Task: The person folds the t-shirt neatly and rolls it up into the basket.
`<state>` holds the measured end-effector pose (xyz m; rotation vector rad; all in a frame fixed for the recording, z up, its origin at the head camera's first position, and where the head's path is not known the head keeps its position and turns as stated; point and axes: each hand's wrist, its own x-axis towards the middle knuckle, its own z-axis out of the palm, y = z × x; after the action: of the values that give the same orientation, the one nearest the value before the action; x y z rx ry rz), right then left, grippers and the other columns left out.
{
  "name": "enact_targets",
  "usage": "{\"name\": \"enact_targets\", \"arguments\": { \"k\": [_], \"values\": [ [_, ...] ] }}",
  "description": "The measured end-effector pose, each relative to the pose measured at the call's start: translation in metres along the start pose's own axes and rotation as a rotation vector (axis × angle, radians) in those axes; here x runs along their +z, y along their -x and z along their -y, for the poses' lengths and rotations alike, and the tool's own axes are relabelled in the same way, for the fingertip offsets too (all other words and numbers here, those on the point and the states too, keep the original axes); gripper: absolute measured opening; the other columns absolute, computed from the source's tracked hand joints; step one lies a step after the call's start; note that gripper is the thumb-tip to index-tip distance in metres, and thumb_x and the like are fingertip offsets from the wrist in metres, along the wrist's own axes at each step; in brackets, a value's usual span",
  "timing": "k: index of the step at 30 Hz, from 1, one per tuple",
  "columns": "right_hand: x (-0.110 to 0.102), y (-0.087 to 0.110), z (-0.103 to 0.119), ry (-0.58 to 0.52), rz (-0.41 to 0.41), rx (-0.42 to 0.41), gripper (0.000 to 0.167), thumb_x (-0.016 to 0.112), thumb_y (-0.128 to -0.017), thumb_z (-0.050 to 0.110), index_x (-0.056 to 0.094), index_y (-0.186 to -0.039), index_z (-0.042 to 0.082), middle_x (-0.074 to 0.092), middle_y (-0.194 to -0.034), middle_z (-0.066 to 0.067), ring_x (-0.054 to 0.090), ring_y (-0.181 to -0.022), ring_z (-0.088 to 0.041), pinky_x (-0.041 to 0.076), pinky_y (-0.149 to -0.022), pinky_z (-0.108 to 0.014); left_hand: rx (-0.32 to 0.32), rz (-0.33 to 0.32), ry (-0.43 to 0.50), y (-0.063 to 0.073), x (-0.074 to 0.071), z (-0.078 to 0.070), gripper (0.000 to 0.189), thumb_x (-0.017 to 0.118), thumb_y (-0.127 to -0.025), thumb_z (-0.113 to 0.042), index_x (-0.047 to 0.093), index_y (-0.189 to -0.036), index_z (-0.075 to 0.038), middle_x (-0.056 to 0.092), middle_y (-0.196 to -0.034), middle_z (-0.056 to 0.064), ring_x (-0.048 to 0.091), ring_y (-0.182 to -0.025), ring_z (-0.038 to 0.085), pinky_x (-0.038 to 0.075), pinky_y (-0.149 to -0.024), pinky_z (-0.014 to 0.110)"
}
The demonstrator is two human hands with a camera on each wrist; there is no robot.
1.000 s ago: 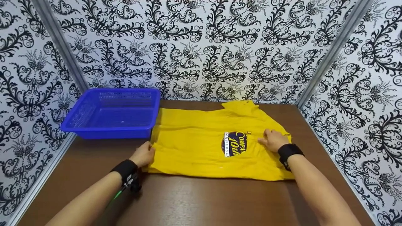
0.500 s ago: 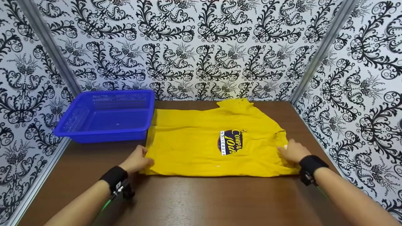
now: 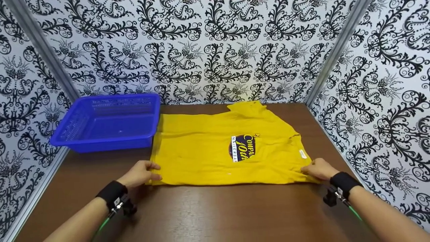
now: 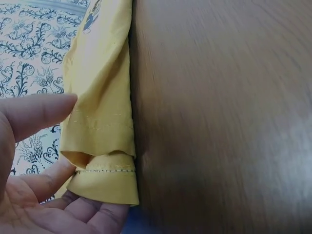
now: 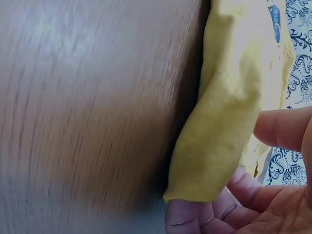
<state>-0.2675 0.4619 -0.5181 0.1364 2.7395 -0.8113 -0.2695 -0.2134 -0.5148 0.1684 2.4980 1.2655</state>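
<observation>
A yellow T-shirt lies flattened on the table, its hem to the left and its collar to the right. A dark round print with lettering shows on its chest, and a white label at the neck. My left hand is at the near hem corner, fingertips under the layered hem and thumb spread apart above it. At the near shoulder corner, my right hand holds the cloth, thumb against the top and fingers tucked underneath. The finger ends are partly hidden by the cloth.
A blue plastic basket with nothing in it stands at the back left, right against the shirt's far hem corner. Patterned walls enclose the brown wooden table at the back and sides. Each wrist wears a black band with a green cable.
My right hand has moved off the chest area, past the collar, to the near shoulder corner, uncovering the neck label. My left hand has stayed by the hem, its thumb and fingers now spread apart.
</observation>
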Motion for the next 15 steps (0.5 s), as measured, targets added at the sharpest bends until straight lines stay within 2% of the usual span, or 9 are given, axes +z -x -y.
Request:
{"name": "enact_targets", "arguments": {
  "k": [4, 7, 10, 13, 15],
  "values": [
    [0.000, 0.013, 0.016, -0.045, -0.020, -0.022, 0.030, 0.067, -0.098, 0.024, 0.062, -0.070, 0.014, 0.049, -0.060, 0.007, 0.048, -0.056, -0.011, 0.040, -0.055, -0.025, 0.010, 0.007, -0.008, 0.000, 0.002, 0.000, 0.053, 0.085, -0.088, -0.008, 0.066, -0.133, 0.011, 0.068, -0.133, 0.030, 0.063, -0.112, 0.032, 0.058, -0.091, 0.039],
    [0.002, 0.013, 0.018, -0.123, -0.071, -0.027, 0.026, 0.060, -0.103, 0.017, 0.060, -0.079, 0.008, 0.052, -0.065, 0.003, 0.047, -0.055, -0.011, 0.041, -0.053, -0.026, 0.023, 0.007, -0.023, 0.000, 0.003, 0.000, 0.057, 0.087, -0.086, -0.006, 0.065, -0.134, 0.012, 0.067, -0.134, 0.031, 0.062, -0.114, 0.034, 0.058, -0.095, 0.042],
    [0.008, -0.006, -0.009, -0.141, -0.114, -0.084, 0.028, 0.059, -0.107, 0.020, 0.053, -0.082, 0.009, 0.050, -0.069, 0.000, 0.046, -0.056, -0.013, 0.040, -0.052, -0.028, 0.024, 0.015, -0.045, -0.001, 0.002, 0.000, 0.062, 0.091, -0.083, -0.007, 0.064, -0.135, 0.014, 0.068, -0.130, 0.029, 0.062, -0.111, 0.032, 0.057, -0.097, 0.044],
    [0.018, -0.035, -0.051, -0.086, -0.150, -0.113, 0.029, 0.061, -0.106, 0.026, 0.053, -0.082, 0.012, 0.050, -0.071, 0.000, 0.049, -0.061, -0.015, 0.043, -0.054, -0.029, 0.018, 0.045, -0.078, -0.002, 0.000, -0.001, 0.068, 0.093, -0.082, -0.010, 0.063, -0.137, 0.014, 0.068, -0.127, 0.026, 0.060, -0.106, 0.029, 0.056, -0.095, 0.042],
    [0.024, -0.049, -0.076, -0.053, -0.146, -0.114, 0.031, 0.061, -0.107, 0.029, 0.055, -0.083, 0.011, 0.051, -0.071, -0.001, 0.052, -0.060, -0.016, 0.045, -0.053, -0.030, 0.010, 0.074, -0.098, 0.000, -0.002, -0.003, 0.070, 0.093, -0.082, -0.011, 0.061, -0.139, 0.014, 0.067, -0.127, 0.026, 0.060, -0.104, 0.028, 0.057, -0.093, 0.041]
  ]
}}
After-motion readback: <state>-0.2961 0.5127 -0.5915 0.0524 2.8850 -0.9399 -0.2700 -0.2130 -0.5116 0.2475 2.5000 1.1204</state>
